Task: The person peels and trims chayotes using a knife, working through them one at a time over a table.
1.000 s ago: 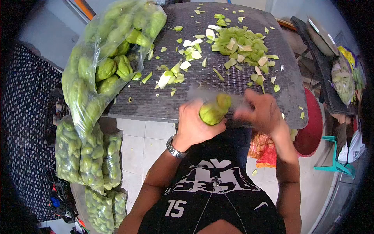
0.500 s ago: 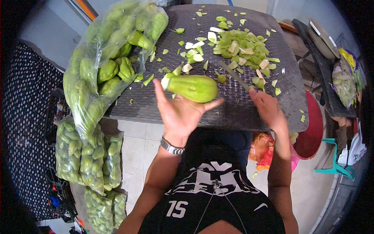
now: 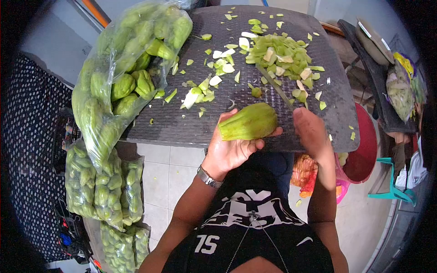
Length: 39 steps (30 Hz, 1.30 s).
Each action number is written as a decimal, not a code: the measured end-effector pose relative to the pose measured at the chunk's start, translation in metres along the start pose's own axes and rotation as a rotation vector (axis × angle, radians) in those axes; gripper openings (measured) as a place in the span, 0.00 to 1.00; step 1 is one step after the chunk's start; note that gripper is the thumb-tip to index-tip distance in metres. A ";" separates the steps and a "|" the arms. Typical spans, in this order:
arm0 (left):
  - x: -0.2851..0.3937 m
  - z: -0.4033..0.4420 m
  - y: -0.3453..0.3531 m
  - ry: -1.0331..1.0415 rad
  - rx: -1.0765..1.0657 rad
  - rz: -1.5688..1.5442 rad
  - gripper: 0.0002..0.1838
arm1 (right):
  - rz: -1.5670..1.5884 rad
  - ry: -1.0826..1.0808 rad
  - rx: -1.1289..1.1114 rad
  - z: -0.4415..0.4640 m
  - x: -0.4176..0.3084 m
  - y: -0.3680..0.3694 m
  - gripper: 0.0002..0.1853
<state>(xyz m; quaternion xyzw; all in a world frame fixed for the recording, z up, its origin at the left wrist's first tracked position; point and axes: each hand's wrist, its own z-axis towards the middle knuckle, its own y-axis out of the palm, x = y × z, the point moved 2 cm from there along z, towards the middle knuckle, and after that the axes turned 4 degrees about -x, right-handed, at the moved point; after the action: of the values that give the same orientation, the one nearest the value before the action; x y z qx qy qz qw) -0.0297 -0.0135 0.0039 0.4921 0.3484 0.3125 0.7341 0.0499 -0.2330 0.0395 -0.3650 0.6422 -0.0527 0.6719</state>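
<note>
A pale green chayote (image 3: 249,123) lies across my left hand (image 3: 230,152), just over the table's near edge. The thumb is at its upper left, and the fingers curl beneath and around its right end. My right hand (image 3: 312,132), somewhat blurred, is closed on the handle of a knife (image 3: 275,85). Its blade points up and left, toward the heap of green peelings (image 3: 282,54); the handle is mostly hidden in the fist. Whitish and green cut pieces (image 3: 193,96) are scattered on the table beyond the chayote.
The dark woven-pattern table (image 3: 195,132) carries a large clear bag of chayotes (image 3: 125,86) at its left. More filled bags (image 3: 107,191) sit below on the left. A red tub (image 3: 364,145) and a teal stool (image 3: 391,182) stand to the right.
My left hand has moved right and closed from an open palm around the chayote, which has shifted right and toward me. My right hand still grips the knife.
</note>
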 end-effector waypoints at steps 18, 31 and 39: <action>-0.006 -0.016 0.015 0.315 0.600 1.728 0.42 | -0.241 -0.256 -0.029 -0.037 -0.043 -0.003 0.35; 0.006 -0.021 -0.017 0.478 0.409 2.052 0.41 | -0.481 -0.484 -0.132 -0.022 -0.042 0.021 0.38; -0.012 -0.022 0.022 0.230 0.509 1.837 0.45 | -0.411 0.039 -0.082 0.047 0.022 -0.024 0.36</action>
<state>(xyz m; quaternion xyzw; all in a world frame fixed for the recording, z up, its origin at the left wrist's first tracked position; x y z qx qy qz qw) -0.0577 -0.0052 0.0209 0.6841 -0.0460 0.7271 0.0350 0.1051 -0.2421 0.0308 -0.5144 0.5687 -0.1696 0.6190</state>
